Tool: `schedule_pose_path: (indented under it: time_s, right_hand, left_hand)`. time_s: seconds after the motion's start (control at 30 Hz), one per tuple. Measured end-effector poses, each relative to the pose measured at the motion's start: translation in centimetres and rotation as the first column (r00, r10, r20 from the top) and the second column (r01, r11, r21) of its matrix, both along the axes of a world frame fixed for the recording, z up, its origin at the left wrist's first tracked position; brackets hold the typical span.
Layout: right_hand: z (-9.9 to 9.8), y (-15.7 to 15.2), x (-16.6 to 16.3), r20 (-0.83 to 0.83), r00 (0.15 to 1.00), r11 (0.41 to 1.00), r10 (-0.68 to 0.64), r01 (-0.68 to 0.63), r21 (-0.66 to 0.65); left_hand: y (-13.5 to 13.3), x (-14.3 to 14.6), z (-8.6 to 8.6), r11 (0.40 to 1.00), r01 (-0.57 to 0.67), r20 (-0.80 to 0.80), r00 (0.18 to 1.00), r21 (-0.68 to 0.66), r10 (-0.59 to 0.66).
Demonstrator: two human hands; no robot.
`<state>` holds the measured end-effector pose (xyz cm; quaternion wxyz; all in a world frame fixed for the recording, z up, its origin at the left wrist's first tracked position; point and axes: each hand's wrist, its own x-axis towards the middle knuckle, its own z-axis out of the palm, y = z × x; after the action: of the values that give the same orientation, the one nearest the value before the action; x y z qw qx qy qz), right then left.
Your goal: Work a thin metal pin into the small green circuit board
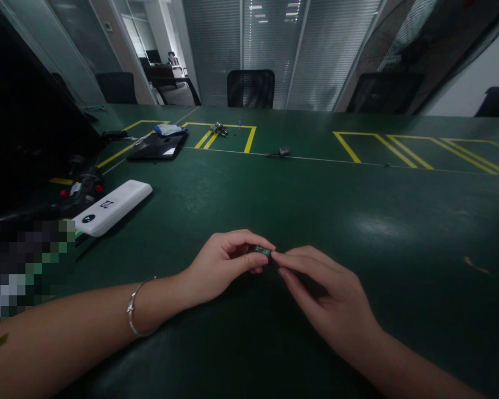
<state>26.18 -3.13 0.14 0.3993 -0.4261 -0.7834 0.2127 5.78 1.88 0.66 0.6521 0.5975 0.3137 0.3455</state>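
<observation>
My left hand (216,266), with a silver bangle on its wrist, pinches a small green circuit board (263,251) between thumb and forefinger, a little above the green table. Pale marks show on the board's face. From the other side, my right hand (336,299) brings its fingertips to the board's right end. Its forefinger and thumb are drawn close together in a pinch. Something dark may sit between these fingertips, but it is too small and dim to make out.
A white power bank (120,205) lies at the left beside dark gear with red parts (83,188). Farther back are a black tablet (156,148), a blue-and-white packet (168,130), small metal parts (219,129) and a dark pointed tool (279,152). Yellow tape marks the table (233,188).
</observation>
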Motion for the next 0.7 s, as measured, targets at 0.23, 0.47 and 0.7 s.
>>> schedule_pose_path:
  time_s: [0.23,0.47,0.7]
  right_hand:
    - [0.0,0.0,-0.1,-0.027,1.000,1.000,-0.001,0.001,-0.024]
    - [0.2,-0.1,0.0,-0.028,0.999,0.994,0.045,-0.048,-0.100]
    - [0.1,-0.2,0.1,-0.040,0.998,0.994,0.041,-0.045,-0.098]
  left_hand:
    - [0.0,0.0,-0.2,0.996,-0.077,0.003,0.997,-0.048,0.077]
    - [0.1,0.2,-0.9,0.978,-0.036,0.131,0.989,-0.204,0.064]
    - [0.4,0.3,-1.3,0.961,0.103,0.270,0.962,-0.256,-0.031]
